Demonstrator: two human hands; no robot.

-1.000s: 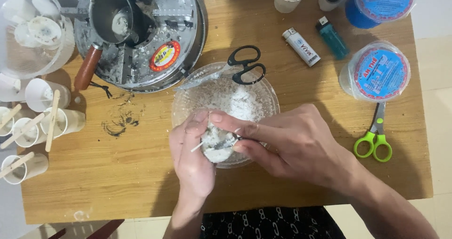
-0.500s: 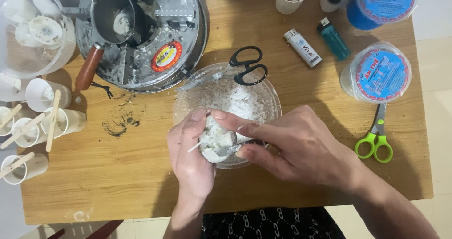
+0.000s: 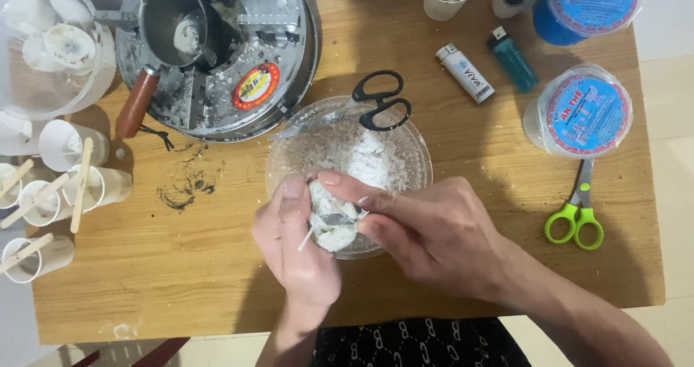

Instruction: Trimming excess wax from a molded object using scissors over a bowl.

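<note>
My left hand (image 3: 295,245) holds a lump of white wax (image 3: 329,217) with a thin white wick sticking out of it, just above the near rim of a clear glass bowl (image 3: 416,147). My right hand (image 3: 426,233) pinches a small metal blade against the lump, thumb and forefinger closed on it. The bowl holds white wax shavings (image 3: 361,156). Black-handled scissors (image 3: 365,105) lie across the bowl's far rim.
A metal stove plate with a small pot (image 3: 173,24) stands at the back left. Small cups with wooden sticks (image 3: 69,183) line the left edge. Two lighters (image 3: 466,71), blue-lidded tubs (image 3: 585,114) and green scissors (image 3: 578,212) lie to the right on the wooden table (image 3: 181,280).
Both hands stay over the bowl's near rim. My right fingers have shifted slightly across the wax lump; the lump has turned a little in my left hand.
</note>
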